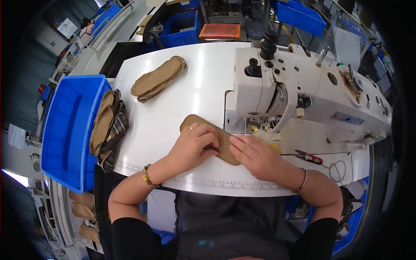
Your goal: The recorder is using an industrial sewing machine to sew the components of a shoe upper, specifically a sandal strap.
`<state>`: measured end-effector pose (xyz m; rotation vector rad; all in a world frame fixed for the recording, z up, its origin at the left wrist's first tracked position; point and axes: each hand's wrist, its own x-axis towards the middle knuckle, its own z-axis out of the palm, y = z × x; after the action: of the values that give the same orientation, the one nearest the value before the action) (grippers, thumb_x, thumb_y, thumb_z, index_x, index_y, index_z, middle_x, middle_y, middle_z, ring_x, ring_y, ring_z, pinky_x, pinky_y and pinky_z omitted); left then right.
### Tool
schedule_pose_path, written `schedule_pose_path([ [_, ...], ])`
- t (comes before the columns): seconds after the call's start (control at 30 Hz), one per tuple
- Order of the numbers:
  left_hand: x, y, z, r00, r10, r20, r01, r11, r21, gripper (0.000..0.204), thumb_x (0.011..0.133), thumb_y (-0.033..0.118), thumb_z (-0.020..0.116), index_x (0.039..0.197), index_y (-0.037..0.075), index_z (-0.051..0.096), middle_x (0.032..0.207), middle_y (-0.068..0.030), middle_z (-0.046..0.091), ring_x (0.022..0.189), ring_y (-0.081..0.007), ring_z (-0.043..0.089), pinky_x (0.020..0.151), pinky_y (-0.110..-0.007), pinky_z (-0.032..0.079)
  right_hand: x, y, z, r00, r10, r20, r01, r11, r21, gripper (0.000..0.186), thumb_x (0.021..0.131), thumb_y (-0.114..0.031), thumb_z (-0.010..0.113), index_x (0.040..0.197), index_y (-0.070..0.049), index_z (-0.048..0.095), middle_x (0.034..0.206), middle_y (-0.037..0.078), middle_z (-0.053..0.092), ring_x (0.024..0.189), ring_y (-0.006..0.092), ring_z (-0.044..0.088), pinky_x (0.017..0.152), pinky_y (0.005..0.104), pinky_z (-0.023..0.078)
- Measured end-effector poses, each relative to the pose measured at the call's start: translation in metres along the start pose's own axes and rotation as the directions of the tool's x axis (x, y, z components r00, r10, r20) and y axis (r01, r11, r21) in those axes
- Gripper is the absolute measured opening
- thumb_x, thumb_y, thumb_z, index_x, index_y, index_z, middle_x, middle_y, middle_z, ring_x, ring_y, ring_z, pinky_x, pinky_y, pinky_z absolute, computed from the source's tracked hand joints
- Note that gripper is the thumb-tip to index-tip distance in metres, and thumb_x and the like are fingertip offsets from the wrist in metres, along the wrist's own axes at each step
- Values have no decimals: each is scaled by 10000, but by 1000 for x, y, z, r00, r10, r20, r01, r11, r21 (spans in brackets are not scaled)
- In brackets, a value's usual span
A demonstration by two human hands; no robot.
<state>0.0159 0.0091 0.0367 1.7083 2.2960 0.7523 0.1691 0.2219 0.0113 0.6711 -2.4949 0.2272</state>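
A tan, insole-shaped fabric piece [226, 152] lies slanted on the white table, just left of the sewing machine's needle area. My left hand [195, 145] rests on its middle, with the fingers curled and the thumb pinching at the piece. On its right edge my right hand [256, 155] lies with fingers stretched out flat and close together. Whatever is under the fingertips is hidden. A white sewing machine [277, 82] stands to the right, its needle and presser foot just beyond my right hand. Farther left on the table sits a stack of similar tan pieces [158, 79].
A blue bin [71, 134] stands at the table's left edge, with tan and plaid pieces [108, 128] hung beside it. Red-handled thread snips [308, 157] lie right of my right hand, near a coiled cord [338, 171]. A printed ruler [208, 183] runs along the front edge.
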Motion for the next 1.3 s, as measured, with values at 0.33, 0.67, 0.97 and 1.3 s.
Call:
schedule_pose_path([
  [0.33,-35,-8,13,965,-256,-62,257,867,427,773,966,558,537,1534,57,380,1602,-183,346,1460,-390,353,1169,-552,288,-14,-14,0,999,-20,44,22,999,-49,289,755,-89,640,990,72,688,1093,236,693,1021,340,672,912,413,541],
  [0.67,-35,1,17,938,-320,-132,339,771,539,782,942,575,564,1522,73,410,1563,-193,409,1413,-411,422,1124,-571,327,-5,-10,-5,999,-18,44,22,995,-98,324,756,-107,627,1031,58,670,1116,214,683,1008,318,658,885,405,534],
  [0.97,-36,-4,-5,938,-298,-176,346,783,517,649,932,523,620,1405,83,560,1451,-161,553,1304,-347,552,1074,-513,386,-5,-6,-2,998,53,33,-50,996,-77,333,768,-115,622,1047,63,659,1126,216,679,1000,311,649,853,391,540],
  [1.3,-124,-128,-144,543,-398,-740,836,342,429,389,951,320,634,1222,43,667,1166,-176,702,1060,-365,663,890,-455,524,-1,-2,-3,999,28,17,-27,999,-45,312,759,-93,635,1022,73,660,1092,211,686,960,299,648,827,381,542],
])
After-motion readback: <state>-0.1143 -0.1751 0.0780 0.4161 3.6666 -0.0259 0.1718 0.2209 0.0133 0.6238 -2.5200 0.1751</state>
